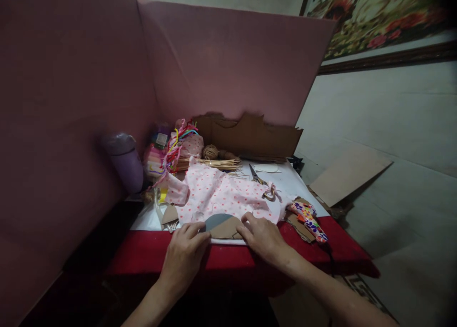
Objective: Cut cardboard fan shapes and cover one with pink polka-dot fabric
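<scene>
My left hand [184,253] and my right hand [262,236] rest at the near edge of a small table, fingers pressed down on either side of a rounded cardboard piece [222,225] with a grey patch on it. Just beyond it lies a pink cloth with red dots [221,196], partly over the cardboard. The left fingers curl at the cardboard's left edge. The right fingers lie flat on the cloth's hem and the cardboard's right edge. Neither hand lifts anything.
Scissors [262,183] lie on the cloth's far right. A floral glue gun [310,221] sits at the right edge. Thin sticks [214,164], twine balls [210,152], pipe cleaners [178,143] and cardboard sheets [250,136] crowd the back. A purple bottle [125,161] stands left. Pink boards wall the table.
</scene>
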The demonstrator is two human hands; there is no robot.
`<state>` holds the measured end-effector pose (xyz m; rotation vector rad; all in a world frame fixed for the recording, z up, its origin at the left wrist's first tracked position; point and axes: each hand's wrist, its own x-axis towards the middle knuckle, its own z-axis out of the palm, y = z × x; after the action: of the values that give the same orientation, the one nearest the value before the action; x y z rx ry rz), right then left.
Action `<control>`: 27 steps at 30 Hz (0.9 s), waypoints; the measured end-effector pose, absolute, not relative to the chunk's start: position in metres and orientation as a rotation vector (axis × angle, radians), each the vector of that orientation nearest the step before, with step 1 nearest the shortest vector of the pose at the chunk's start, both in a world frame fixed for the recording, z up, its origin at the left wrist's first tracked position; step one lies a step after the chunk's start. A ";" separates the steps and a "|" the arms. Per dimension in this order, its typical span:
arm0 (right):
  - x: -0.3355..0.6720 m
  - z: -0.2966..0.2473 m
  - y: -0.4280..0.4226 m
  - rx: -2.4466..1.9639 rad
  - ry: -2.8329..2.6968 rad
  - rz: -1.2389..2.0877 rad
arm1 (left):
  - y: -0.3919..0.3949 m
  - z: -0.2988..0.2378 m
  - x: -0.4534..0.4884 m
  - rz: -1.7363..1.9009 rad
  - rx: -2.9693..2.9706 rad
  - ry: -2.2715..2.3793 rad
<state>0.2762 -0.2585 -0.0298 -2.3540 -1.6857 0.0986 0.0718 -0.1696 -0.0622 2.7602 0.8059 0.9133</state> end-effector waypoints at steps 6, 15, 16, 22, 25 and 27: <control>0.298 -0.013 -0.247 -2.130 -1.582 0.081 | -0.170 -0.064 0.071 0.946 2.645 0.768; 0.297 -0.034 -0.193 -1.902 -1.905 0.103 | -0.161 -0.076 0.061 1.278 2.134 0.843; 0.297 -0.037 -0.189 -1.917 -1.894 0.110 | -0.160 -0.076 0.061 1.276 2.136 0.853; 0.299 -0.043 -0.181 -1.906 -1.868 0.212 | -0.164 -0.077 0.062 1.263 2.229 0.865; 0.299 -0.042 -0.181 -1.927 -1.873 0.223 | -0.164 -0.077 0.063 1.237 2.244 0.908; 0.299 -0.040 -0.182 -1.946 -1.881 0.227 | -0.160 -0.072 0.066 1.191 2.248 0.967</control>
<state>0.2990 -0.1816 -0.0397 -1.9456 -1.8805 0.2268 0.0661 -0.1599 -0.0723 2.2480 0.9666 1.1907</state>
